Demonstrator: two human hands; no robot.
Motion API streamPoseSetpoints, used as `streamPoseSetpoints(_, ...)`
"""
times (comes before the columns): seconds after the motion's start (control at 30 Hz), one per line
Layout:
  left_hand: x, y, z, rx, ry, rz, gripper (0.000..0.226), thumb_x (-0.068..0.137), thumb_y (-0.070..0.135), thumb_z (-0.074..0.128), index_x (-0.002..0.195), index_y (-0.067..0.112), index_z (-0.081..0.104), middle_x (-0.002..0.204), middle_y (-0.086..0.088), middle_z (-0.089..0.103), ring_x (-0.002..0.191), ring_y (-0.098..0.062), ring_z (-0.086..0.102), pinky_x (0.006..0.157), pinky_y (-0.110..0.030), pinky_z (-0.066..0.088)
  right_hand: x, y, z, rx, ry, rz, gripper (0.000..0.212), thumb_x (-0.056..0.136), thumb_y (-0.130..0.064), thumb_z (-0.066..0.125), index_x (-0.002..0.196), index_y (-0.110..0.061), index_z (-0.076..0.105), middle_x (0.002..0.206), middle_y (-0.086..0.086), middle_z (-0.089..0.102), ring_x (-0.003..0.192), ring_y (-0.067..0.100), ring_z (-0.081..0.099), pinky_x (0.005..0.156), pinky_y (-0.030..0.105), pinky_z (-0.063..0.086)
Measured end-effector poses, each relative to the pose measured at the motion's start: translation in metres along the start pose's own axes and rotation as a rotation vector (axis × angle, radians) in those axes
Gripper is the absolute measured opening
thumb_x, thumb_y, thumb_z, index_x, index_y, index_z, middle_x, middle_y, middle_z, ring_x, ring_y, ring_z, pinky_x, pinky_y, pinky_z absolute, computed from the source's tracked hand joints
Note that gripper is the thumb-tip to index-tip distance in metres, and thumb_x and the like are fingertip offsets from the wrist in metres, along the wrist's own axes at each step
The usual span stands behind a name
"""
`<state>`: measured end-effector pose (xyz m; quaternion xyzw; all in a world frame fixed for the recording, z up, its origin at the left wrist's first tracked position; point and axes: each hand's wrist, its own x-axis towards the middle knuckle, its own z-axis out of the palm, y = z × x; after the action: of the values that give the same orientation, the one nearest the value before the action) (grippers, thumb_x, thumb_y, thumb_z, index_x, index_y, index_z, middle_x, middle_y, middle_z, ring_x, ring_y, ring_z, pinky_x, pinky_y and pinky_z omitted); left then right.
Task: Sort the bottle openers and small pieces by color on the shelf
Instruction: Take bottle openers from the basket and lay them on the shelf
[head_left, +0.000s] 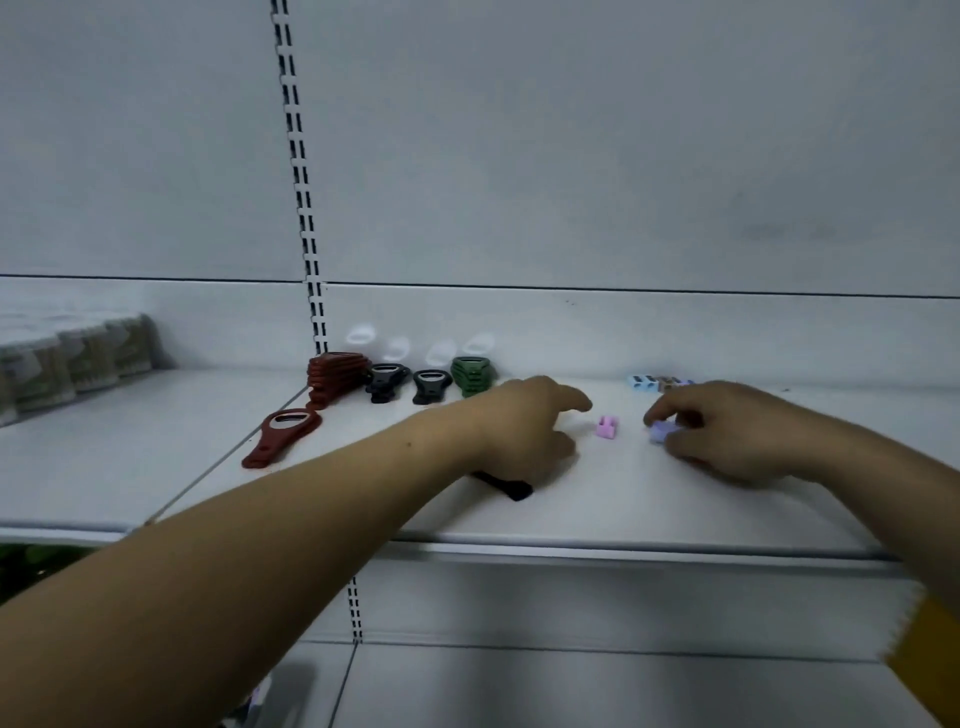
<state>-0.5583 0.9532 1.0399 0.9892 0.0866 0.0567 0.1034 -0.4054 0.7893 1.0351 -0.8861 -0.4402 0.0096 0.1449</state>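
Observation:
On the white shelf (649, 509), my left hand (524, 426) has its forefinger stretched toward a small pink piece (606, 426) without touching it. Its lower fingers curl over a black bottle opener (506, 487), whose end sticks out below the palm. My right hand (737, 431) pinches a small purple piece (658, 431) on the shelf surface. At the back stand a stack of red openers (335, 376), two black openers (387, 382), a green stack (472, 375) and several white openers (441, 352). One red opener (280, 434) lies alone at the front left.
A short row of small blue, brown and purple pieces (657, 382) sits against the back wall beyond my right hand. Clear plastic packs (72, 358) fill the neighbouring shelf on the left. A slotted upright (304, 234) divides the bays. Another shelf (571, 691) lies below.

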Motion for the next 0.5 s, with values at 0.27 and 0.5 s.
streamPoseSetpoints(0.27,0.058,0.024,0.023,0.131,0.021,0.067,0.031,0.096,0.022,0.046,0.123,0.02,0.061,0.124,-0.001,0.059,0.114,-0.021,0.052,0.091,-0.021,0.037,-0.014,0.029,0.001,0.108,0.153,-0.075,0.026,0.091,-0.014,0.053,0.111,-0.024,0.066,0.127,-0.004,0.06,0.122,0.007,0.049,0.084,0.01,0.033)
streamPoseSetpoints(0.5,0.066,0.048,0.024,-0.226,0.183,0.061,0.018,0.089,0.013,0.055,0.104,0.019,0.064,0.106,0.002,0.063,0.097,-0.015,0.06,0.085,-0.021,0.044,-0.012,0.048,0.0,0.178,0.249,-0.058,0.012,0.081,-0.025,0.07,0.086,-0.031,0.061,0.089,-0.014,0.059,0.075,-0.001,0.052,0.061,0.005,0.035)
